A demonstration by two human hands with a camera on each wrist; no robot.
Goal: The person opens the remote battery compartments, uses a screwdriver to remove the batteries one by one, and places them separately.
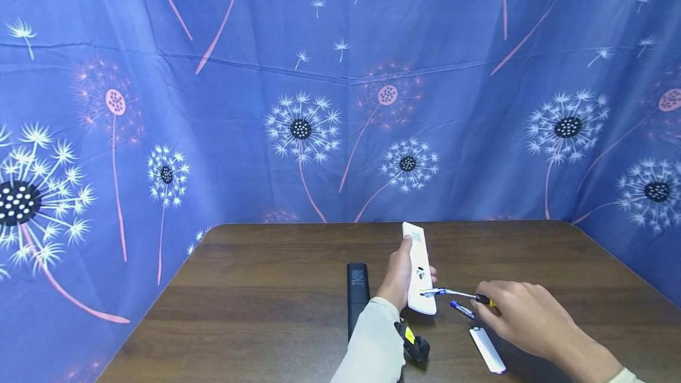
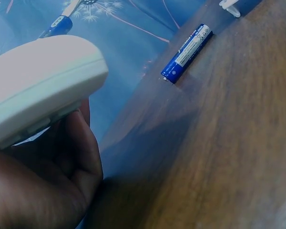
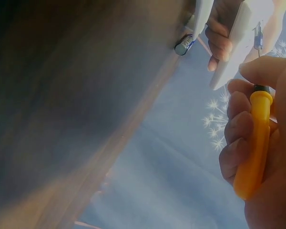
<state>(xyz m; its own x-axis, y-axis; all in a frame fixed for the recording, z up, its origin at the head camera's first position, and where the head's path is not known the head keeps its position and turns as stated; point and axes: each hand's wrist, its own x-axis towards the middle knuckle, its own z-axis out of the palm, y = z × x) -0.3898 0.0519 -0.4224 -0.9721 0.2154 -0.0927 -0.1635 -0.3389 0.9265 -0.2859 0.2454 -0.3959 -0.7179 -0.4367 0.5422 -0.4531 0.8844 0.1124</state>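
My left hand (image 1: 396,276) grips a white remote control (image 1: 417,253), its back face up and the battery compartment uncovered. In my right hand (image 1: 532,315) is a screwdriver (image 3: 255,148) with a yellow handle and black collar, its thin shaft pointing left. The shaft's end meets a blue-and-white battery (image 1: 439,291) at the remote's near end. That battery (image 2: 57,26) sticks up beyond the remote's edge in the left wrist view. A second battery (image 1: 461,310) lies on the table between the hands. The white battery cover (image 1: 487,350) rests on the table, nearer me.
A black remote control (image 1: 357,288) lies on the wooden table (image 1: 255,306), left of my left hand and partly behind the sleeve. My left wrist carries a black strap with a camera (image 1: 415,344). Blue dandelion-patterned cloth (image 1: 229,135) hangs behind the table and at both sides.
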